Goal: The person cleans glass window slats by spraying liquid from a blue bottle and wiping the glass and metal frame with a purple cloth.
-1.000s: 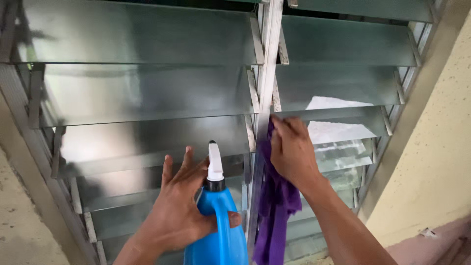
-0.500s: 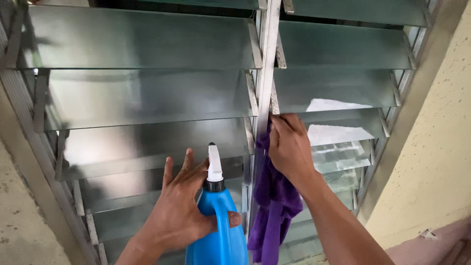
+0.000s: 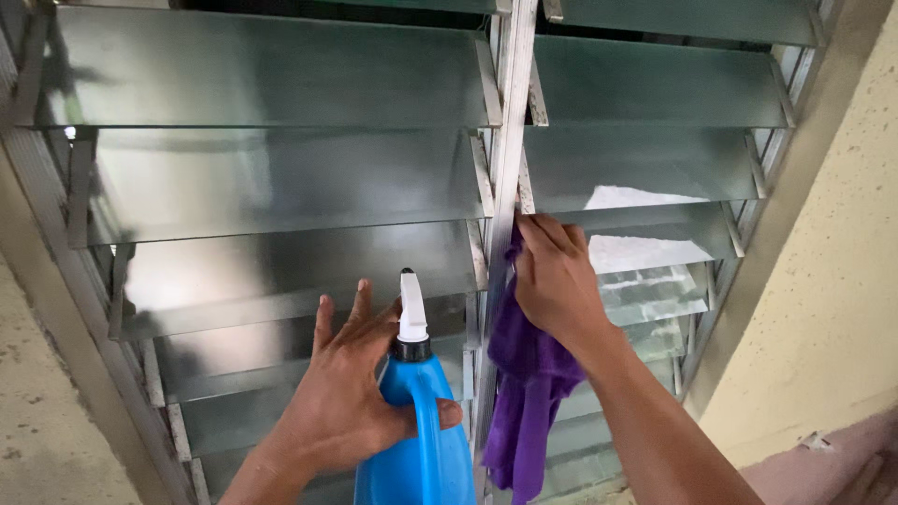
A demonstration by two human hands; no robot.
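A person faces a louvred window of tilted glass slats (image 3: pixel 281 178) set in a grey metal frame. The left hand (image 3: pixel 351 393) grips a blue plastic spray bottle with a white nozzle (image 3: pixel 412 421) low in the middle of the view; the thumb wraps across the bottle's neck while the other fingers (image 3: pixel 341 318) fan out loosely towards the glass. The right hand (image 3: pixel 554 281) clenches a purple cleaning cloth (image 3: pixel 524 402) and presses it against the vertical metal centre post (image 3: pixel 510 140) between the two banks of slats, the rest of the cloth hanging down below the wrist. Compared with a second ago, the right hand sits a little higher on the post, having risen and settled slightly; the bottle hand has barely shifted. That suggests the post is being wiped in short strokes, with the spray bottle merely held ready. A cream rough-plastered wall (image 3: pixel 832 281) stands on the right.
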